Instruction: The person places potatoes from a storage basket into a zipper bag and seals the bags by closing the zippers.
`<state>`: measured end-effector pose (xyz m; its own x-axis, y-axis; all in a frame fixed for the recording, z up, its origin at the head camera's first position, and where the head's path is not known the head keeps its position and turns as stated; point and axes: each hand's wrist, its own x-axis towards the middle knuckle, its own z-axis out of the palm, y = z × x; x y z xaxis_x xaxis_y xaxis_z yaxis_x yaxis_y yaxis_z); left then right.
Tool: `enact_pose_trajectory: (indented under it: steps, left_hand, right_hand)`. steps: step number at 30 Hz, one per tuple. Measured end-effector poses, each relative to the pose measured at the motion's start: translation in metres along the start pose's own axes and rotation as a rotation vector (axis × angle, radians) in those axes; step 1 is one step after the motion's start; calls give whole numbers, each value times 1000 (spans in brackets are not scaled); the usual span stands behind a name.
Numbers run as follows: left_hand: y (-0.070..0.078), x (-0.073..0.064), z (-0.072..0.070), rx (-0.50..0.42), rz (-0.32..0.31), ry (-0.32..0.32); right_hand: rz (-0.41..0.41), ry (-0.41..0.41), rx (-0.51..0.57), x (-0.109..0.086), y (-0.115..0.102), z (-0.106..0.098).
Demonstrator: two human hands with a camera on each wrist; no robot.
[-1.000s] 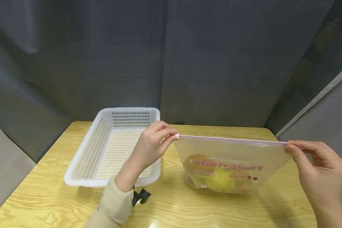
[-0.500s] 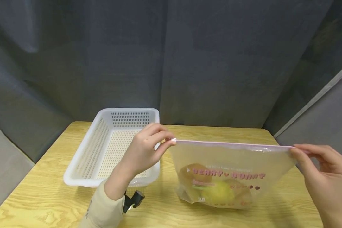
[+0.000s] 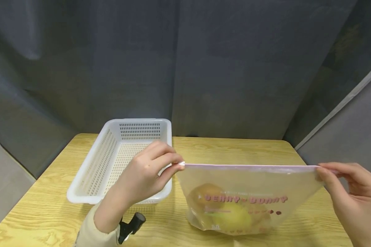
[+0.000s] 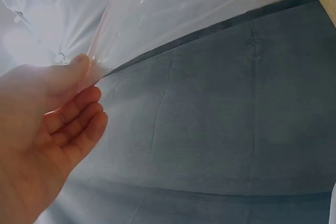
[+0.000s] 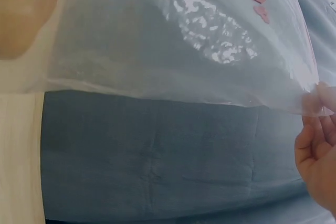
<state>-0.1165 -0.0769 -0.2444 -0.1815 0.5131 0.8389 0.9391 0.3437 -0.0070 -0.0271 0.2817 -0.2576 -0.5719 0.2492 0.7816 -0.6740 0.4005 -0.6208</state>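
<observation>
A see-through zip bag point(image 3: 284, 185) with pink "Berry Bunny" print hangs with its pink top edge stretched level between both hands. My left hand point(image 3: 145, 171) pinches the top left corner, at a small white zip slider point(image 3: 181, 163). At the top right corner, my right hand point(image 3: 355, 195) pinches the edge between thumb and finger. Low in the bag, a yellow roundish thing point(image 3: 232, 216) and an orange-brown rounded thing point(image 3: 205, 195) show blurrily through the film. Both wrist views show fingertips gripping the bag's corners, the left hand point(image 4: 58, 108) and the right hand point(image 5: 317, 145).
A white slotted plastic basket point(image 3: 80, 185) stands on the left of the wooden table point(image 3: 235, 147), partly behind the left hand. Dark cloth point(image 3: 228, 68) hangs behind the table. A black wrist mount point(image 3: 131, 226) sits below the left wrist.
Both hands have come down in the head view, nearer to me, bringing the bag along. The left hand has shifted left and the right hand slightly right. Both still pinch the corners.
</observation>
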Motion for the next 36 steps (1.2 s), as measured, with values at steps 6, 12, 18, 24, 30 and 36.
enact_pose_trajectory:
  steps: [6, 12, 18, 24, 30, 36]
  left_hand:
    - [-8, 2, 3, 14, -37, -82]
    - [-24, 7, 12, 43, -97, -167]
    - [-39, 11, 23, 51, -181, -239]
    - [-47, 17, 36, 73, -275, -308]
    - [-56, 22, 49, 83, -352, -339]
    - [-67, 28, 60, 100, -429, -411]
  right_hand:
    - [26, -1, -108, 2, 5, 7]
    - [61, -25, -144, 12, 17, 11]
    - [196, -41, -347, 22, 27, 16]
    - [266, -60, -356, 30, 42, 17]
    - [289, -112, -371, 35, 61, 16]
    - [327, -147, -388, 39, 73, 18]
